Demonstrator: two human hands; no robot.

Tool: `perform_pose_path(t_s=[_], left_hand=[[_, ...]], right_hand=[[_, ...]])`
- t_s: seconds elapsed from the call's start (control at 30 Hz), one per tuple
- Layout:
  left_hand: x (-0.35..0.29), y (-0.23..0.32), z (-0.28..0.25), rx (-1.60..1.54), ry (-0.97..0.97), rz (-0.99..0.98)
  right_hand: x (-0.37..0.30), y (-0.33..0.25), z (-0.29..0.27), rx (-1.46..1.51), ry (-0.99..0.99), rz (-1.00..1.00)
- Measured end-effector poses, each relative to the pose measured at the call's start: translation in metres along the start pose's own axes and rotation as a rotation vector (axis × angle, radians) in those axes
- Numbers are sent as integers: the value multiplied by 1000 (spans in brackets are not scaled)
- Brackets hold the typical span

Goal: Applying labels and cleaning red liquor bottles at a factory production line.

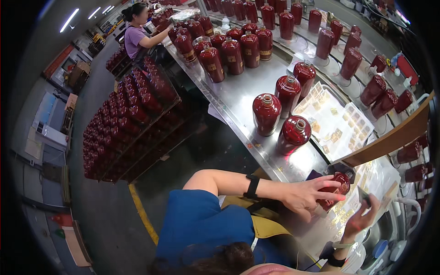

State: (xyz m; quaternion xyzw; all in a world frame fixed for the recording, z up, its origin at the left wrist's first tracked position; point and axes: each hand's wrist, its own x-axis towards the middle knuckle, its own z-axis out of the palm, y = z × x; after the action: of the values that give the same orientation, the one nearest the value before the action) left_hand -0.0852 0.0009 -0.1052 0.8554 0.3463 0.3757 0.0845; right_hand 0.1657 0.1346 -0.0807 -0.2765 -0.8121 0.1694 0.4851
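Observation:
My left hand (pixel 305 196) lies over a dark red glass bottle (pixel 343 178), its fingers spread across the bottle's side and holding it. The bottle is tilted on its side, with the neck pointing away to the right. Just right of it, my right hand (pixel 362 221) pinches a small dark flat piece (pixel 364 197), perhaps a scraper; its exact kind cannot be made out. Beyond the bottle, white sheets with gold decals (pixel 334 117) lie on the bench. Close behind my left hand stand several upright red bottles, the nearest one (pixel 294 135) with an uncapped neck.
A metal workbench (pixel 238 107) runs away to the far left, carrying more bottles (pixel 233 55). A brown curved board (pixel 389 133) rises at the right. Bottles stand along a conveyor (pixel 311 55) behind. Stacked bottle racks (pixel 133 114) fill the left floor. A co-worker (pixel 137 34) handles bottles far off.

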Motion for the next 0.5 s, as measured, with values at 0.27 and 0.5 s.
perform_pose_path(t_s=[0.27,0.5], left_hand=[[-13,1,-9,-171,576,-427],[-4,3,-4,-283,666,-466]], right_hand=[[-7,-82,18,-110,-577,-533],[61,-79,36,-499,-349,-568]])
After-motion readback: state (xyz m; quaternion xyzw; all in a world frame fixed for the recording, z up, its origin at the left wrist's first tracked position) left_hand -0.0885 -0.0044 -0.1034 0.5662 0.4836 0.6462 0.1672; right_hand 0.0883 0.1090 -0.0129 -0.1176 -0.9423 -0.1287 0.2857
